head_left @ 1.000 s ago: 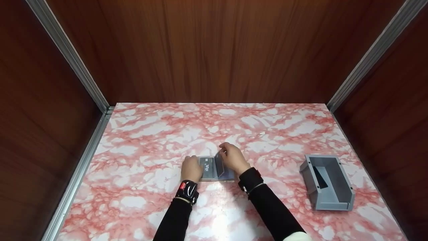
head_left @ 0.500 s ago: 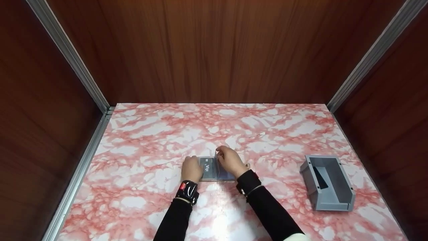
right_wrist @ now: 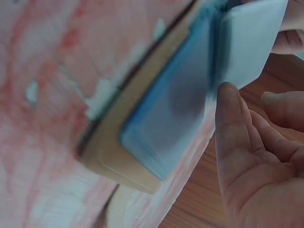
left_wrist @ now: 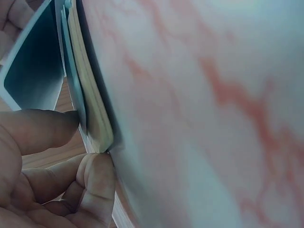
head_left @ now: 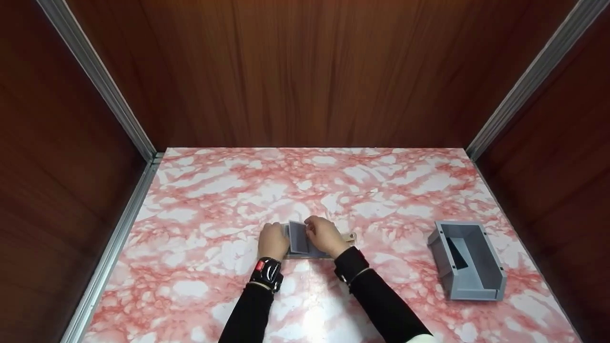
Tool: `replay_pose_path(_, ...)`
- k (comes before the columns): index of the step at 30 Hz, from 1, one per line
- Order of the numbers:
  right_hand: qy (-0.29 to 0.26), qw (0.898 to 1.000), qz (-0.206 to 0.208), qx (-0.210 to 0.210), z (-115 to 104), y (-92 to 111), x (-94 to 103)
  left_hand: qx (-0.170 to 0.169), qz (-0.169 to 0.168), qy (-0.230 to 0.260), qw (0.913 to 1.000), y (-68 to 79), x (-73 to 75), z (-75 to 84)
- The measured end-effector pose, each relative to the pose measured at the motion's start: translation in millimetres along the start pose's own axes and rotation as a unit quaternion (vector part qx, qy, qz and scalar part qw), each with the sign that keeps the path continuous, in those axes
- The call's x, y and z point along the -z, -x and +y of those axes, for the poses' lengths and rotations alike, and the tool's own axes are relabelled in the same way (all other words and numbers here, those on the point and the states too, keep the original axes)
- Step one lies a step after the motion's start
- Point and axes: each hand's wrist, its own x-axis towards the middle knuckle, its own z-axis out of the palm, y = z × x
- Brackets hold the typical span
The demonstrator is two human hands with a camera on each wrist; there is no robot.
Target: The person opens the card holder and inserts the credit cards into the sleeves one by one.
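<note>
A card holder with a beige cover [right_wrist: 111,152] lies spread on the table, with clear plastic sleeves inside. One raised sleeve page [head_left: 298,237] leans over its left half. My left hand [head_left: 273,242] pinches the holder's left edge between thumb and fingers, as the left wrist view shows. Beside the raised page is my right hand [head_left: 326,235]. In the right wrist view a fingertip touches that page's edge, while the thumb stands apart from it. A strap with a snap [head_left: 351,237] sticks out at the right. The hands cover parts of the holder.
A grey plastic bin [head_left: 469,259] stands to the right, with a dark triangular shape inside. The table [head_left: 214,190] has a red and white marbled top. Brown wood-grain panels [head_left: 305,71] rise behind and at both sides, with metal rails in the corners.
The sleeve page has turned over from right to left, covering the card marked "Vip". My right hand has moved slightly left and toward me. The left hand has stayed in place.
</note>
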Motion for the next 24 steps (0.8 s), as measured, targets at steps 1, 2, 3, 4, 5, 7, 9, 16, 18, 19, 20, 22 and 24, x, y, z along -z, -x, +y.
replay_pose_path(1,0.008,1.0,0.0,0.002,0,1,-1.2,0.002,0.0,0.001,1.0,0.1,0.1,0.0)
replay_pose_path(2,0.015,1.0,-0.001,0.004,1,2,-2.1,0.003,-0.001,0.002,1.0,0.2,0.3,0.1)
replay_pose_path(3,0.024,1.0,-0.001,0.006,1,2,-3.0,0.005,-0.001,0.002,1.0,0.2,0.4,0.3)
replay_pose_path(4,0.032,0.999,-0.001,0.008,1,3,-3.8,0.007,-0.001,0.002,1.0,0.1,0.4,0.3)
replay_pose_path(5,0.037,0.999,-0.001,0.008,1,3,-4.4,0.008,-0.001,0.002,1.0,-0.1,0.3,0.3)
replay_pose_path(7,0.047,0.999,0.0,0.008,0,4,-5.4,0.011,-0.003,0.004,0.9999,-0.4,0.1,0.2)
replay_pose_path(9,0.055,0.998,-0.001,0.007,-1,4,-6.0,0.01,-0.001,0.003,0.9999,-0.6,0.0,0.0)
replay_pose_path(16,0.067,0.998,-0.017,0.008,-4,5,-8.0,0.001,0.0,-0.001,1.0,-0.4,0.1,-0.9)
replay_pose_path(18,0.073,0.997,-0.019,0.011,-4,6,-8.6,-0.001,0.0,-0.001,1.0,-0.2,0.4,-1.0)
replay_pose_path(19,0.075,0.997,-0.022,0.01,-4,6,-9.1,-0.003,0.0,-0.001,1.0,-0.3,0.5,-1.1)
replay_pose_path(20,0.078,0.997,-0.024,0.009,-4,6,-9.7,-0.004,0.0,-0.002,1.0,-0.4,0.6,-1.3)
replay_pose_path(22,0.085,0.996,-0.027,0.004,-4,6,-10.8,-0.008,0.001,-0.003,1.0,-0.3,1.2,-1.3)
replay_pose_path(24,0.091,0.995,-0.028,0.0,-4,6,-11.9,-0.008,0.0,-0.001,1.0,0.0,1.8,-1.3)
